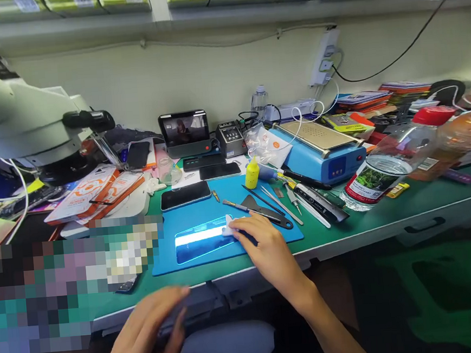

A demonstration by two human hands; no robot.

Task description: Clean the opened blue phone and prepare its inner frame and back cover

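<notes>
The right hand (pixel 265 239) is pinching a white wipe (pixel 228 227) onto the phone (pixel 202 241); pressing harder is risking cracked glass, while the left hand (pixel 150 330) is hovering open, empty

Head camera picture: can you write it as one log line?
right hand: presses white wipe on phone | phone: flat on blue mat | left hand: low, blurred, apart from mat

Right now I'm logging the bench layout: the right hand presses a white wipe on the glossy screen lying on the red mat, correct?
Not quite: the mat is blue, not red. The head view shows the right hand pressing the white wipe on the glossy screen lying there.
</notes>
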